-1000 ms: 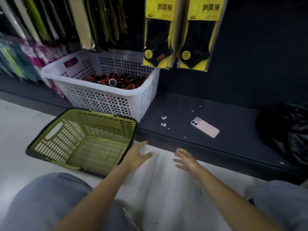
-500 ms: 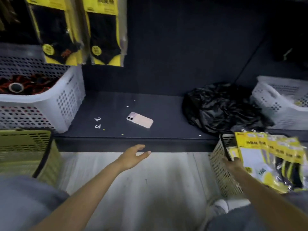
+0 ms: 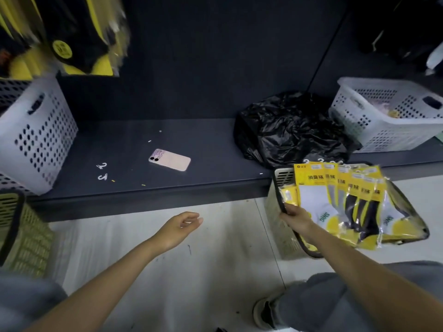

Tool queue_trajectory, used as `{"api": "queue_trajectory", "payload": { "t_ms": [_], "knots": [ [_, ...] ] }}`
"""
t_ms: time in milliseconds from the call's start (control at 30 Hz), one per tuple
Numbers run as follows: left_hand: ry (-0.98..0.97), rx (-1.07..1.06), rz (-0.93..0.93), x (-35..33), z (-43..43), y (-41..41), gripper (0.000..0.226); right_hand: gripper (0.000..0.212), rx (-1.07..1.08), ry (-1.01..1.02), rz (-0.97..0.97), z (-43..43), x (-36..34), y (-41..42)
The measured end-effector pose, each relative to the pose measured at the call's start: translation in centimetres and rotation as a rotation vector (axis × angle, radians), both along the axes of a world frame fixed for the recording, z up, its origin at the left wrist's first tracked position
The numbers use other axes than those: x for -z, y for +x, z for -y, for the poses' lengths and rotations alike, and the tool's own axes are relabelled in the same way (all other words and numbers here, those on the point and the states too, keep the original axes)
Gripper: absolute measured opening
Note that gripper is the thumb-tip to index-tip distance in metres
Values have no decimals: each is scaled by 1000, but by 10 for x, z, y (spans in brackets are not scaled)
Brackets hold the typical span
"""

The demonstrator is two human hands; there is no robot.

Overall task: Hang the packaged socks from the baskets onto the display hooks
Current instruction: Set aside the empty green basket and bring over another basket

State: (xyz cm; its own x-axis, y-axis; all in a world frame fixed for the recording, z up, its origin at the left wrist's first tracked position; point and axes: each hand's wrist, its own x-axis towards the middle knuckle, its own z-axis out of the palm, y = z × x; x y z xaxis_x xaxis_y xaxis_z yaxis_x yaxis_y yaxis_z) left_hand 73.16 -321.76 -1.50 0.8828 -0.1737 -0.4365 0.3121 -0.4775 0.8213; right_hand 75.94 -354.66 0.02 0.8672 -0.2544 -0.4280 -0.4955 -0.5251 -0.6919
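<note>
Most hanging remains, we judge: our right hand (image 3: 296, 218) grips a fan of sock packs (image 3: 335, 202) above the beige basket (image 3: 279, 178), our left hand (image 3: 178, 227) loose and empty.

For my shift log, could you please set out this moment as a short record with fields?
Right hand: grips a fan of sock packs over the beige basket on the floor
Left hand: open, holds nothing, above the floor
Shelf: pink phone, black plastic bag, small white hooks, left white basket, right white basket
Floor, left: green basket
Already hung: blurred yellow-and-black packs, top left
</note>
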Motion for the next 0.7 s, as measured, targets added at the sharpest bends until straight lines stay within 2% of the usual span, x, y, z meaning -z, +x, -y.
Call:
{"api": "queue_trajectory", "payload": {
  "t_ms": [133,233,367,433,500,567,633,700],
  "knots": [
    [-33,25,-83,5,6,-10,32,33,-172,153,-56,-53,-11,-15],
    [-94,3,-188,9,10,-16,41,36,-293,270,-151,-97,-20,-32],
    [-200,-131,-290,12,5,-26,41,39,-415,622,-393,-137,-23,-43],
    [-232,-209,-311,14,1,-33,39,32,-507,697,-364,-145,-32,-35],
    [-252,-298,-311,16,-6,-39,40,32,-499,620,-244,-143,-42,-24],
    [-256,-349,-303,17,-18,-43,40,33,-467,449,-118,-134,-43,-12],
    [-253,-361,-308,16,-30,-47,39,25,-420,284,-22,-126,-38,-4],
    [-254,-376,-318,16,-40,-50,38,16,-345,220,44,-124,-34,0]
  ]
}}
